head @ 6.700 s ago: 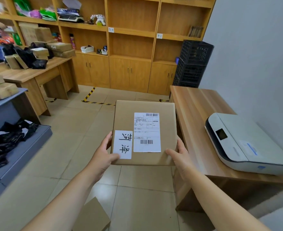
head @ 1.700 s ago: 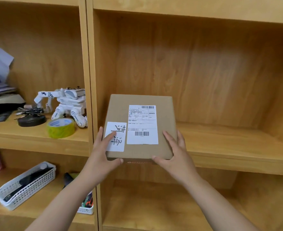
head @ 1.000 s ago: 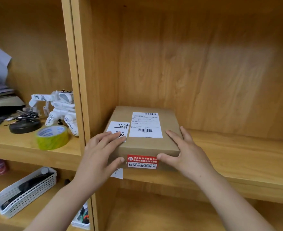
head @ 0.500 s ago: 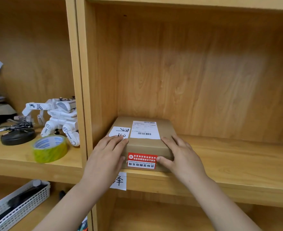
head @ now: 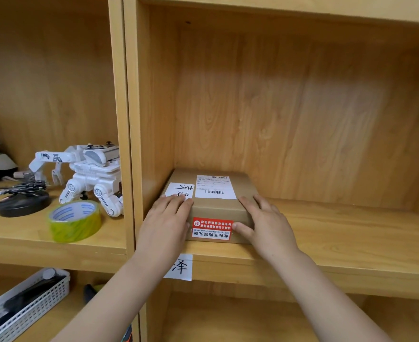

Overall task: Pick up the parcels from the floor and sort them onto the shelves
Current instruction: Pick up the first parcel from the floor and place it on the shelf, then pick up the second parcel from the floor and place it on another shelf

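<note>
On the shelf the parcel lies under left hand and right hand, grips released.

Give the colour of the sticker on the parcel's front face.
The sticker is red over white, clearest in the head view.

Wooden shelf, two bays split by an upright divider. Right bay: one brown parcel lies flat on the board, in the far left corner, left side against the divider wall, near face set just back from the board's front edge. White paper label stuck on that front edge, below the parcel. Left bay board: yellow-green tape roll near the front, lying flat; white toy robot just behind it, next to the divider; black round base further left, small dark tools on top. Lower left board: white basket, dark items inside.
</note>
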Action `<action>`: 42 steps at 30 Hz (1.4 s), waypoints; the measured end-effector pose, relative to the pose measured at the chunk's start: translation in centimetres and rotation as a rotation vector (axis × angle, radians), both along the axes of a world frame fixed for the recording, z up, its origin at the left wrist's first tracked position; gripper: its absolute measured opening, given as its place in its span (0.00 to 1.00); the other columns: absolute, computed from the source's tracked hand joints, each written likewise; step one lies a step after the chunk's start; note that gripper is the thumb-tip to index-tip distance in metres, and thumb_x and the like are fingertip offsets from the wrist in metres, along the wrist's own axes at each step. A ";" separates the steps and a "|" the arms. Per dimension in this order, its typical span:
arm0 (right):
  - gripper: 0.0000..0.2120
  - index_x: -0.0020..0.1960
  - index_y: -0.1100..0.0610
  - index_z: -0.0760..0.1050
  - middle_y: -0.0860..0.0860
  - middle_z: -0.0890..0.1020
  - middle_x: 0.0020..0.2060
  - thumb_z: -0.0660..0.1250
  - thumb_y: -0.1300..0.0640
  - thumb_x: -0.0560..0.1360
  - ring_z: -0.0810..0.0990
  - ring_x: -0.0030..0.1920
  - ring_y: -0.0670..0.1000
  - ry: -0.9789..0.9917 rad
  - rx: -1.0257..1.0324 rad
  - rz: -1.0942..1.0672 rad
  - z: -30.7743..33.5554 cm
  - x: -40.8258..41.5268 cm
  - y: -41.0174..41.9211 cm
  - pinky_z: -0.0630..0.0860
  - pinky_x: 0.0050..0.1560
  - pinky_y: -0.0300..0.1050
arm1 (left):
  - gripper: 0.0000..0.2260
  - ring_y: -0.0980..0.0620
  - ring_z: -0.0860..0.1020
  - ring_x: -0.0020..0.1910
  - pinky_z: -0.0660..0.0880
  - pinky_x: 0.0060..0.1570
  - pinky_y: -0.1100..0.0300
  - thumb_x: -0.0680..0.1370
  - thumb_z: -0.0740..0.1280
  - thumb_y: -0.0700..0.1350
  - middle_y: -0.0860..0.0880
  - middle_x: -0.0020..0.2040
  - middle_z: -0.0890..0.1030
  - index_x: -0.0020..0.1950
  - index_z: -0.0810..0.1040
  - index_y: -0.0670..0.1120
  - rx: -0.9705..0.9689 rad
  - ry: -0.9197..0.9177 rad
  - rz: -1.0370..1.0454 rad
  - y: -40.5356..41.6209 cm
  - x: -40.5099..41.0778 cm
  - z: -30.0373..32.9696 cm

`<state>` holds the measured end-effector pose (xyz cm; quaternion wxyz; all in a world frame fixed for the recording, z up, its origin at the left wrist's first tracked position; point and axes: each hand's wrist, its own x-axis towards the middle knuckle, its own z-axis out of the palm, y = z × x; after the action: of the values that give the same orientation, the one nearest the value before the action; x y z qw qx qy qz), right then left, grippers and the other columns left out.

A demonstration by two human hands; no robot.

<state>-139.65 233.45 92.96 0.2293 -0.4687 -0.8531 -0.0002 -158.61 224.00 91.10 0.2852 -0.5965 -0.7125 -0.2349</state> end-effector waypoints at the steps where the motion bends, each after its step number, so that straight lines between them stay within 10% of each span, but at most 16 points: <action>1: 0.31 0.73 0.44 0.58 0.53 0.61 0.74 0.63 0.39 0.73 0.61 0.72 0.56 -0.005 0.008 -0.007 0.0 0.0 -0.1 0.64 0.68 0.51 | 0.24 0.45 0.78 0.57 0.72 0.60 0.50 0.65 0.75 0.43 0.46 0.56 0.82 0.60 0.77 0.45 -0.005 -0.004 0.002 -0.1 0.1 0.1; 17: 0.30 0.73 0.49 0.60 0.54 0.63 0.73 0.63 0.43 0.74 0.60 0.72 0.55 -0.057 0.134 -0.254 -1.1 6.0 -5.6 0.60 0.69 0.51 | 0.18 0.46 0.76 0.54 0.73 0.51 0.53 0.70 0.62 0.49 0.50 0.56 0.80 0.58 0.76 0.48 0.039 -0.092 -0.394 -0.3 5.8 -0.3; 32: 0.27 0.70 0.49 0.64 0.57 0.63 0.73 0.64 0.47 0.73 0.66 0.69 0.58 -0.096 -0.084 -0.799 -7.0 21.3 -19.2 0.68 0.65 0.54 | 0.19 0.50 0.64 0.70 0.66 0.65 0.54 0.76 0.62 0.48 0.51 0.71 0.66 0.67 0.70 0.53 -0.332 -0.203 -0.977 -2.2 22.2 -7.4; 42: 0.21 0.66 0.50 0.71 0.49 0.75 0.64 0.62 0.49 0.74 0.72 0.62 0.53 -0.014 -0.105 -0.974 -8.9 33.7 -29.8 0.72 0.60 0.49 | 0.15 0.45 0.76 0.58 0.75 0.52 0.54 0.71 0.69 0.44 0.49 0.59 0.78 0.57 0.78 0.48 -0.312 -0.186 -1.180 -8.4 35.8 -7.3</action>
<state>-105.90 203.69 84.05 0.1728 -0.8241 -0.5352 -0.0678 -122.82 215.61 83.83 -0.0469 -0.9018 -0.3103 -0.2970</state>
